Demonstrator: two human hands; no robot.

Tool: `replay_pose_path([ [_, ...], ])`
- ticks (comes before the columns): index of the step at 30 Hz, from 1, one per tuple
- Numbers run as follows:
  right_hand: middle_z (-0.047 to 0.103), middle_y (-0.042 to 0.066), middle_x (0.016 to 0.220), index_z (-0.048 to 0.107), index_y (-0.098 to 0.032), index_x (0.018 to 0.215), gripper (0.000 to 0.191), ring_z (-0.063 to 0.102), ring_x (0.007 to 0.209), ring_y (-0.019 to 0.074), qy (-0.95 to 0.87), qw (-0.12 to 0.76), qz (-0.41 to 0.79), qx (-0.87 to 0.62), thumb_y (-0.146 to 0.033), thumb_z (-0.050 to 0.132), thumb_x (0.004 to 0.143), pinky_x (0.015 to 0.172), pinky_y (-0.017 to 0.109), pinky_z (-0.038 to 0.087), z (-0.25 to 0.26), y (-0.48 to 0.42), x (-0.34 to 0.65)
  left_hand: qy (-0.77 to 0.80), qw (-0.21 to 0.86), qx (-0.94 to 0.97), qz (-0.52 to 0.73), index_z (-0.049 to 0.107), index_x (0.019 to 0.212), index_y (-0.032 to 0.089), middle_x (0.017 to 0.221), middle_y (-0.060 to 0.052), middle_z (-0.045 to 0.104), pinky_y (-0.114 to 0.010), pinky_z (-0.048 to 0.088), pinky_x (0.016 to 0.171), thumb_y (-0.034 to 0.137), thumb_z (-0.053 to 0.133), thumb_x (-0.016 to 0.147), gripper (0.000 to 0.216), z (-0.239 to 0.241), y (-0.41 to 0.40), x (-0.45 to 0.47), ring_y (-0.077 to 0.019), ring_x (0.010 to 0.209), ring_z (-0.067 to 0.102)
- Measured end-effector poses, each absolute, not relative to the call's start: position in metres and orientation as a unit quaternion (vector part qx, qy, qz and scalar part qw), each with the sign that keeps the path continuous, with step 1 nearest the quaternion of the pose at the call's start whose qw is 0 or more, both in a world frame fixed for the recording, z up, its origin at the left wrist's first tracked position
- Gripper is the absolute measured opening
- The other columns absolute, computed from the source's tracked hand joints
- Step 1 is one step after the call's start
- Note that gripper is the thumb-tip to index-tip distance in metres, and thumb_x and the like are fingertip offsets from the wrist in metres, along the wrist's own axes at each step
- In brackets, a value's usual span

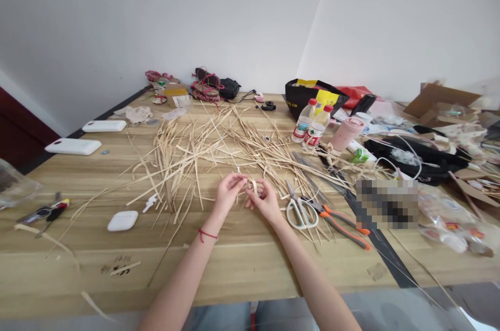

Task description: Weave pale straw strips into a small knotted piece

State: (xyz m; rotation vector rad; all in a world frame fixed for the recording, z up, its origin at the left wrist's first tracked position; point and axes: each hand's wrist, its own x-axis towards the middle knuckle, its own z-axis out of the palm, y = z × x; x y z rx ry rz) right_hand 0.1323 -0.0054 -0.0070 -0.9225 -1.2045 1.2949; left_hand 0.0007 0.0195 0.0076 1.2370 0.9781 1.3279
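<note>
Nearest the lens, lap (pixel 219 318) in blue denim at the bottom edge, then two bare arms (pixel 179 284) reaching forward over a wooden table (pixel 242 268). Left hand (pixel 228 191) with thumb and fingertips closed in a pinch, red bracelet (pixel 207 235) at its wrist. Right hand (pixel 266 201) likewise closed, fingertips pinching from the opposite side.

Between them, held by both, a pale flat strip (pixel 252 185) bent into a small loop. Sits at the fingertips of each hand, just right of the left one and just left of the right one, seemingly raised a little off the wood. Long axis hard to read because of the curl; roughly side to side, from one pinch to the other. Neither hand nearer than the other: both touching. From the left fingertips, a thin pale strand (pixel 221 136) slanting away, up and to the left.

Beyond both hands, a loose spread of straw (pixel 187 154), near but apart from the fingers. Just right of the right hand, white-handled scissors (pixel 300 212), then orange-handled pliers (pixel 340 223) farther right. Well left of the left hand, a white case (pixel 122 220). Far beyond the right hand, two bottles (pixel 312 125) with red caps and a pink cup (pixel 347 133).
</note>
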Motion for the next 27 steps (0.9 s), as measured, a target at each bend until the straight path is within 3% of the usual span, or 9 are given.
replay_pose_path([
  [4,0.061,-0.005,0.061,0.040,-0.023,0.099,0.036,0.060,0.043,0.0127,-0.513,0.534,0.554,-0.380,-0.036,0.064,0.075,0.038,0.021,0.043,-0.007,-0.008,0.130,0.421,0.495,0.501,0.571,0.059,0.080,0.015,0.081,-0.005,0.065,-0.033,0.053,0.077,0.032,0.068,0.069,0.022,0.009,0.020,0.001,-0.0175,0.080,0.065],
  [15,0.057,-0.007,0.062,0.041,-0.024,0.096,0.028,0.052,0.036,0.0083,-0.542,0.514,0.551,-0.372,-0.038,0.059,0.079,0.034,0.017,0.037,-0.012,-0.011,0.128,0.411,0.594,0.445,0.529,0.060,0.088,0.016,0.075,-0.003,0.066,-0.027,0.054,0.063,0.033,0.072,0.066,0.030,0.010,0.020,-0.001,-0.0150,0.067,0.064],
  [20,0.060,0.000,0.077,0.049,-0.021,0.093,0.023,0.058,0.050,0.0109,-0.597,0.478,0.530,-0.366,-0.038,0.058,0.080,0.047,0.023,0.046,0.000,-0.014,0.135,0.402,0.591,0.448,0.537,0.061,0.088,0.016,0.082,-0.004,0.065,-0.027,0.054,0.065,0.033,0.071,0.067,0.029,0.008,0.022,-0.006,-0.0155,0.072,0.064],
  [23,0.060,0.001,0.076,0.054,-0.020,0.090,0.016,0.059,0.061,0.0132,-0.647,0.466,0.457,-0.395,-0.033,0.050,0.084,0.058,0.025,0.047,0.005,-0.016,0.144,0.395,0.596,0.439,0.545,0.062,0.089,0.017,0.085,-0.003,0.064,-0.027,0.053,0.069,0.032,0.070,0.068,0.027,0.006,0.024,-0.010,-0.0152,0.078,0.062],
  [27,0.061,0.000,0.069,0.055,-0.019,0.090,0.018,0.058,0.061,0.0146,-0.706,0.420,0.398,-0.408,-0.019,0.040,0.081,0.063,0.027,0.046,0.005,-0.015,0.153,0.392,0.598,0.446,0.538,0.064,0.089,0.016,0.083,-0.003,0.064,-0.028,0.050,0.072,0.028,0.071,0.067,0.026,0.006,0.026,-0.013,-0.0143,0.076,0.061],
])
